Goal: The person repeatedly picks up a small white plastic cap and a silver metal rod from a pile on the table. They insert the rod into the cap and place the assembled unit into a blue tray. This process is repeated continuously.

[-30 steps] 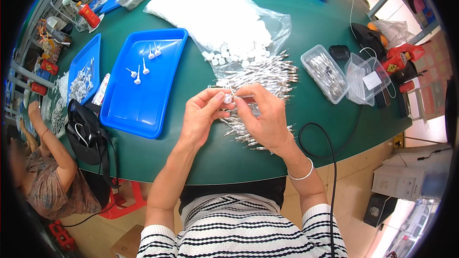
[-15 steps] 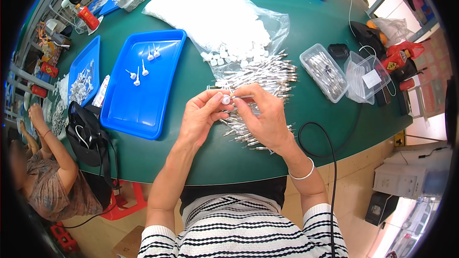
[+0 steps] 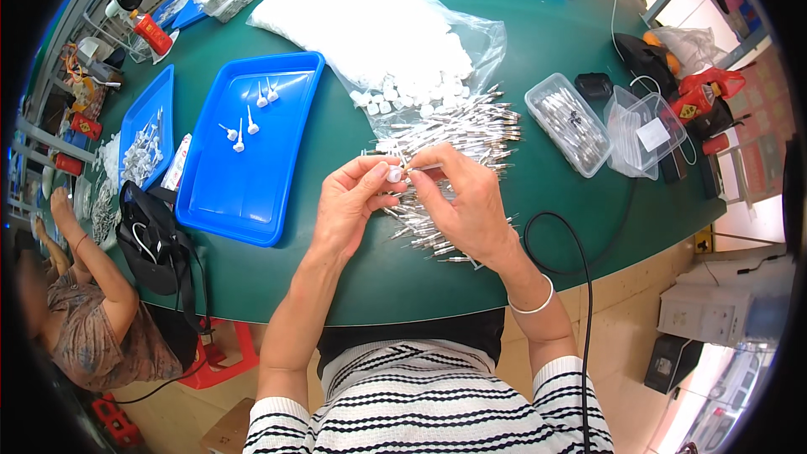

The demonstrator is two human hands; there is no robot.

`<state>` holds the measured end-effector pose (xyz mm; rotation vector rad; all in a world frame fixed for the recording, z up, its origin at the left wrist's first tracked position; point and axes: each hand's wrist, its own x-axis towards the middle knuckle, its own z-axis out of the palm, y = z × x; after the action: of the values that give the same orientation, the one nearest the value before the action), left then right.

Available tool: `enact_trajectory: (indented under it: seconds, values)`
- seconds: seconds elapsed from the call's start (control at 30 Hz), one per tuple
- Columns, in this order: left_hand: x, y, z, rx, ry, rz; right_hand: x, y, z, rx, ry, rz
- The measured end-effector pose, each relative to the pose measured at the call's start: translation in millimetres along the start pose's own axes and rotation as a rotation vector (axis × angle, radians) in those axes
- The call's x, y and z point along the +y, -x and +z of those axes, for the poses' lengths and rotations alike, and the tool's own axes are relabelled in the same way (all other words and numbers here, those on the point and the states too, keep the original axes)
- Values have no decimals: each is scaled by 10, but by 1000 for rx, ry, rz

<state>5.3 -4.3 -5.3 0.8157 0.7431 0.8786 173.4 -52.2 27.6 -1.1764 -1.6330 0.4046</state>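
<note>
Between the thumb and fingers of my left hand (image 3: 349, 203) is a small white plastic cap (image 3: 393, 175). Close against it, my right hand (image 3: 464, 206) pinches a thin metal-tipped rod, its end meeting the cap; the fingers partly hide the join. Under and beyond both hands spreads a loose pile of thin silvery rods (image 3: 475, 130). Past the pile, white caps (image 3: 395, 101) spill from the mouth of a large clear plastic bag (image 3: 353, 17). To the left, a blue tray (image 3: 231, 193) holds several caps with rods fitted in them (image 3: 253, 124).
A clear box of rods (image 3: 567, 122) and stacked clear containers (image 3: 643, 134) stand at right. A black cable (image 3: 580, 252) loops over the table's right front. Left are a black bag (image 3: 151, 240), another blue tray (image 3: 126, 118) and a co-worker's arm (image 3: 97, 261).
My hands stay almost in place, still joined at the cap and rod. The view shifts slightly, and the co-worker's hand at left has moved a little.
</note>
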Motion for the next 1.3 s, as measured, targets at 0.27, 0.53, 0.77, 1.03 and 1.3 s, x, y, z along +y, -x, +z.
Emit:
enact_trajectory:
  seconds: [0.27,0.53,0.77,1.03,1.3]
  values:
    - [-23,-6,-28,-15,84,-39,-12,24,33,38,6,-21]
    - [-61,-36,-71,-20,188,-110,-10,47,77,87,72,-62]
    - [-71,-32,-51,-22,221,-128,-43,38,60,75,78,-36]
    - [-95,-48,-64,-47,251,-140,-58,29,51,61,111,-35]
    - [-111,-32,-56,-19,168,-74,-54,26,53,39,129,-54]
